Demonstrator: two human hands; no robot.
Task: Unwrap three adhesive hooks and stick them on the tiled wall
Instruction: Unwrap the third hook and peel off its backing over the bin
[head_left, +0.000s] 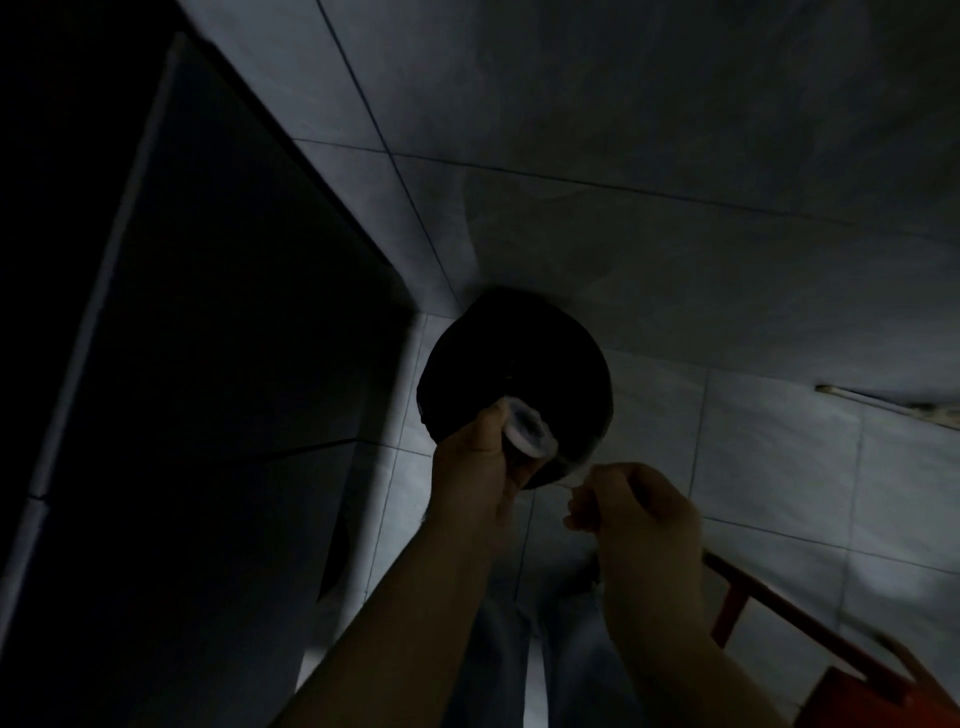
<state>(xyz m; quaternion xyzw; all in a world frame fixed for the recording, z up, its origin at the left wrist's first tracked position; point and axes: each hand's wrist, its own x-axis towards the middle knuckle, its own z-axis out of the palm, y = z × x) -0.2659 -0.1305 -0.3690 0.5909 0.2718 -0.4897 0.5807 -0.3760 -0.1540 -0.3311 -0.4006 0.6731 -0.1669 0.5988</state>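
Observation:
The scene is dim. My left hand (480, 457) is closed around a pale, round adhesive hook (527, 430), held over a dark round bin (519, 358) on the floor. My right hand (634, 506) is just to the right of it, fingertips pinched on a thin clear strip of wrapper film (576, 480) that leads toward the hook. The grey tiled wall (649, 156) rises behind the bin. No hook is visible on the wall.
A dark door or cabinet panel (208, 364) fills the left side. A red stool or frame (810, 644) stands at the lower right. A pale stick-like object (883, 408) lies along the wall's foot at right. My legs (550, 649) show below.

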